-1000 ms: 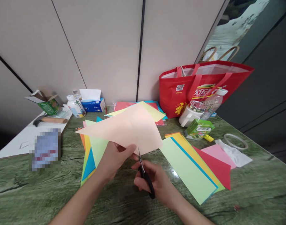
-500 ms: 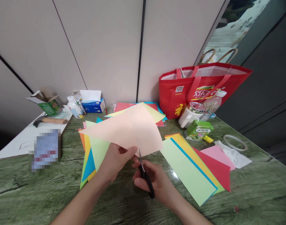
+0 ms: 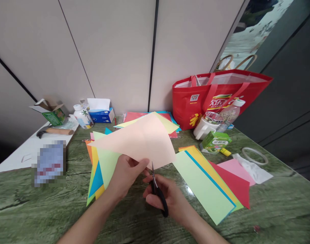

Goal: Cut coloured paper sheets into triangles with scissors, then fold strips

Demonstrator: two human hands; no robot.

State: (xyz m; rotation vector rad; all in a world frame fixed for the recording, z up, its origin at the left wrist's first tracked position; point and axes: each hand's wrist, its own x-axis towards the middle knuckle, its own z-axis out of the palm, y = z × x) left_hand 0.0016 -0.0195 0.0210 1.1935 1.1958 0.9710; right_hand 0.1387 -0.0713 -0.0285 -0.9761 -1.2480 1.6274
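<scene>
Left fingers (image 3: 129, 160) clamped on paper (image 3: 137, 135), right fingers (image 3: 163, 179) round scissors (image 3: 163, 204). Thumb (image 3: 144, 163) near blades (image 3: 153, 168): nick possible if paper slips

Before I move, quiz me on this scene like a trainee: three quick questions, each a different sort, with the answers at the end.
1. True or false: the right hand holds the scissors.

2. Multiple choice: what colour is the large paper sheet that the left hand holds?
A) dark blue
B) pale peach
C) bright red

3. Fill in the blank: in the head view, the red bag stands to the ____ of the blue tissue box.

Key: 1. True; 2. B; 3. right
</scene>
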